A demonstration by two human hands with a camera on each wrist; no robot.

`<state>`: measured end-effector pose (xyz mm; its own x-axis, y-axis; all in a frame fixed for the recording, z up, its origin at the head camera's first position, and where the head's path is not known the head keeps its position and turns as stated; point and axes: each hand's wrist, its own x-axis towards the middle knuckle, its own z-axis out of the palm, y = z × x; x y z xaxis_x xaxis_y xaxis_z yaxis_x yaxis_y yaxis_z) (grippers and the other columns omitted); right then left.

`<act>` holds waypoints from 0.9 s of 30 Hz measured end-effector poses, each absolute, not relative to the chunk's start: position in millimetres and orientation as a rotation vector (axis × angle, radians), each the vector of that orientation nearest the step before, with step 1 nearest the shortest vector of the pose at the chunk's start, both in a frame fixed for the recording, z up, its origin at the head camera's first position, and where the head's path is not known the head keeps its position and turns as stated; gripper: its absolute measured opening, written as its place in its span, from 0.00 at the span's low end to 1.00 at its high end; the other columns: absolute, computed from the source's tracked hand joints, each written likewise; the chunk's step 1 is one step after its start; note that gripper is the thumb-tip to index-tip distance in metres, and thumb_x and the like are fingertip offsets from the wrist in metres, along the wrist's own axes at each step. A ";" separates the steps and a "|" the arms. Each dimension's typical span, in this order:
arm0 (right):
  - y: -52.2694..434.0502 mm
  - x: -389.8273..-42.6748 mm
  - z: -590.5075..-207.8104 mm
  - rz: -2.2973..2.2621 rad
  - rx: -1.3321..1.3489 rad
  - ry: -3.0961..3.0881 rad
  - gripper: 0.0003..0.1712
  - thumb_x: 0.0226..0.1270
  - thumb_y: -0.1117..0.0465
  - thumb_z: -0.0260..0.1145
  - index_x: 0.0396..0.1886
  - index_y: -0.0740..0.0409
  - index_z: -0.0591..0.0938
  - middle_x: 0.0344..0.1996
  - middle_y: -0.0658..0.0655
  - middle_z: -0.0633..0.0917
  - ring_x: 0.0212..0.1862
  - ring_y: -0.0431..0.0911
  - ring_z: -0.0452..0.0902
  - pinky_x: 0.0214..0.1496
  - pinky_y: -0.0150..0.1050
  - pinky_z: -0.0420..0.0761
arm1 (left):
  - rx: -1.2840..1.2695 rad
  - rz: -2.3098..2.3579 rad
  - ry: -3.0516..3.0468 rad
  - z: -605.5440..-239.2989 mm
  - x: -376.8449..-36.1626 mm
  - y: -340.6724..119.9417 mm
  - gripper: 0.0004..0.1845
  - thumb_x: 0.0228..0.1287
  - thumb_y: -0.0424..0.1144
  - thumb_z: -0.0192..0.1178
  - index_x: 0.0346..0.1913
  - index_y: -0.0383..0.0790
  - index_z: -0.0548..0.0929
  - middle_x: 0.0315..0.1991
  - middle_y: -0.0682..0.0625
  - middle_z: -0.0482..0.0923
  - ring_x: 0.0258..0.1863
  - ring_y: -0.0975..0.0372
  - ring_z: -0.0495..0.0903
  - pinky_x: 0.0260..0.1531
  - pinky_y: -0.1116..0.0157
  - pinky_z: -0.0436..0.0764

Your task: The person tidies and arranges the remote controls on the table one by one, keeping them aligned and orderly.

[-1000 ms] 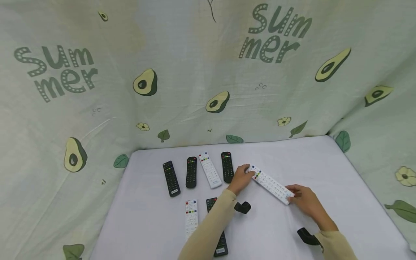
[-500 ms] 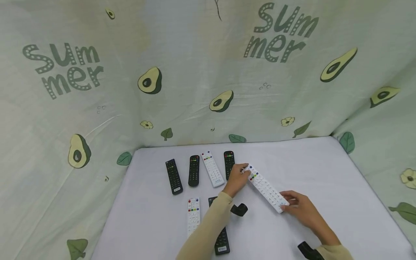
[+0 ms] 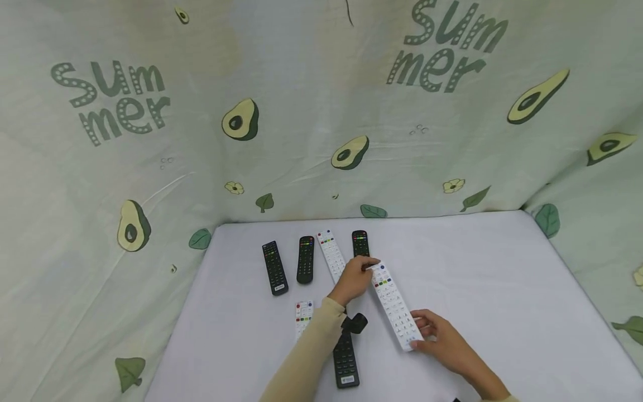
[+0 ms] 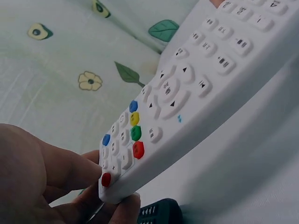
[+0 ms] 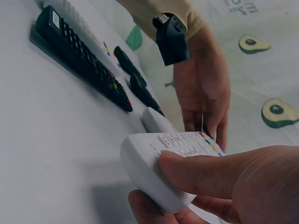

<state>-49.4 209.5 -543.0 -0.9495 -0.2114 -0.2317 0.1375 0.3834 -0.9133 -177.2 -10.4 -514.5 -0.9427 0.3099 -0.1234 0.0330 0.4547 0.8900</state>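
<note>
A white remote control (image 3: 394,307) with coloured buttons is held between both hands, raised a little off the table; its shadow falls below it in the left wrist view. The left hand (image 3: 354,279) pinches the far end, near the red and blue buttons. At the near end the right hand (image 3: 442,340) grips it, thumb on top and fingers beneath, as the right wrist view shows with the thumb (image 5: 201,172). Just behind the left hand lies a black remote (image 3: 360,241), partly hidden by it.
On the white table (image 3: 502,290), a black remote (image 3: 275,268), another black remote (image 3: 305,259) and a white remote (image 3: 330,251) lie in the back row. Nearer, a white remote (image 3: 303,315) and a black remote (image 3: 345,357) are partly covered by the left arm.
The white remote has turned from a slant toward a more upright lie in the head view. The right hand has come nearer and leftward with its end; the left hand has shifted slightly left.
</note>
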 end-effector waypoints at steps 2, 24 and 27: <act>204.9 -45.2 -543.5 -1.611 -0.128 2.308 0.40 0.58 0.71 0.79 0.67 0.79 0.71 0.48 0.61 0.83 0.43 0.44 0.79 0.43 0.32 0.82 | 0.322 1.460 2.433 -515.6 -177.1 -14.0 0.18 0.77 0.25 0.52 0.61 0.34 0.86 0.61 0.40 0.82 0.52 0.60 0.80 0.52 0.62 0.83; 167.8 -18.0 -551.7 -1.581 -0.225 2.092 0.56 0.52 0.75 0.77 0.78 0.75 0.57 0.47 0.60 0.77 0.43 0.47 0.76 0.40 0.32 0.82 | 0.351 1.312 2.382 -523.8 -159.3 -45.9 0.12 0.77 0.28 0.55 0.51 0.35 0.88 0.45 0.46 0.86 0.38 0.64 0.80 0.37 0.68 0.81; 167.1 -16.4 -553.7 -1.573 -0.225 2.057 0.59 0.53 0.75 0.78 0.80 0.73 0.53 0.48 0.60 0.76 0.44 0.49 0.76 0.40 0.32 0.81 | 0.364 1.296 2.385 -527.8 -156.0 -46.1 0.12 0.77 0.27 0.54 0.50 0.35 0.88 0.43 0.46 0.85 0.36 0.64 0.80 0.33 0.69 0.81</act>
